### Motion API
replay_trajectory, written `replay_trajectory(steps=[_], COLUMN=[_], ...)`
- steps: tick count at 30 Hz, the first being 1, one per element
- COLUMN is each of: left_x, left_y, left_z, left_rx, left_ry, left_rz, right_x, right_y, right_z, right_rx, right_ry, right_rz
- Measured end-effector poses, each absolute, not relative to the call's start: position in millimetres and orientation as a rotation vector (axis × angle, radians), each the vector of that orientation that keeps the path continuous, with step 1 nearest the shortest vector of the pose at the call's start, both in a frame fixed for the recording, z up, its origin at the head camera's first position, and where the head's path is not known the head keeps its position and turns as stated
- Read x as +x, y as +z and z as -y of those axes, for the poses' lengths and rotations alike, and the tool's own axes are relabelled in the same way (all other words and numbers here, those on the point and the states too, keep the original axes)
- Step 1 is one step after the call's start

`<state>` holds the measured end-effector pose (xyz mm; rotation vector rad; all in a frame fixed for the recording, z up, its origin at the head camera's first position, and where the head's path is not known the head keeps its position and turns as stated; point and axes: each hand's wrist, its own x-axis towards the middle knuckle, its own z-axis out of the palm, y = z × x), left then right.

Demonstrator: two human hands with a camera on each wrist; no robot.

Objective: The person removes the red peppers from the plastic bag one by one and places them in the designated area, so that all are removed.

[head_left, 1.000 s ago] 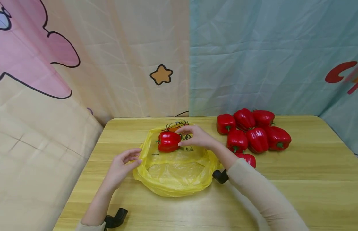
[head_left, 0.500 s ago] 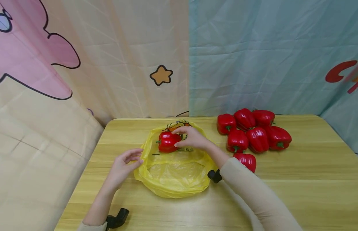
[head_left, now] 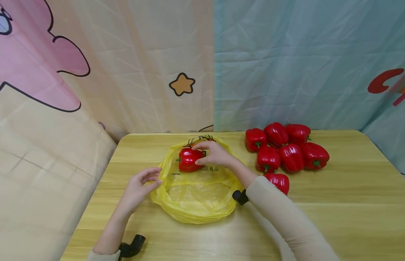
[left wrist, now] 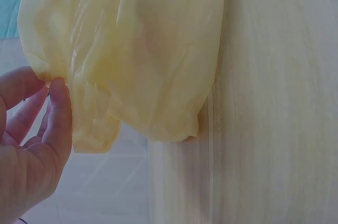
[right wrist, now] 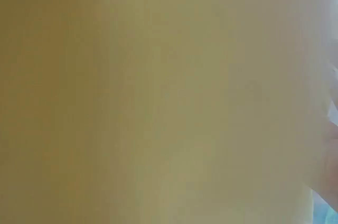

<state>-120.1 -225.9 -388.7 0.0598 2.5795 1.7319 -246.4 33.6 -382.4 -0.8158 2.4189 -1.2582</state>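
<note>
A glossy red bell pepper (head_left: 186, 160) lies inside the opening of a yellow plastic bag (head_left: 196, 214), its green stem facing left. The right hand (head_left: 215, 154) has its thumb and fingers around the pepper's right end. At the bag's left rim, the left hand (head_left: 139, 186) pinches the plastic between thumb and fingers. The left wrist view shows that hand (left wrist: 37, 129) holding the thin film of the bag (left wrist: 148, 60). Blurred yellow plastic (right wrist: 158, 97) covers almost all of the right wrist view, hiding the pepper there.
Several more red bell peppers (head_left: 291, 158) lie grouped on the right of the wooden table (head_left: 352, 217). One pepper (head_left: 278, 182) sits close to the right sleeve. A printed curtain (head_left: 271, 72) hangs behind the table.
The right hand has shifted left, its fingers now reaching further over the pepper. The pepper has hardly moved. The left hand stays at the bag's rim.
</note>
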Motion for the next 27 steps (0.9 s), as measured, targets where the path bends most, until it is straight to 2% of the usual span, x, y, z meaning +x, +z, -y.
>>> replay_trajectory(steps=[11,27], left_x=[-121,-120], left_y=[-387,-388], left_z=[225,225], left_rx=[0.064,0.047], left_ry=[1.744,1.732], left_rz=[-2.57,-2.584], right_x=[-248,-253], right_y=[-371,-393], right_z=[-32,-22], right_rx=[-0.774,-0.763], right_ry=[-1.243,-1.21], right_rz=[-2.38,-2.422])
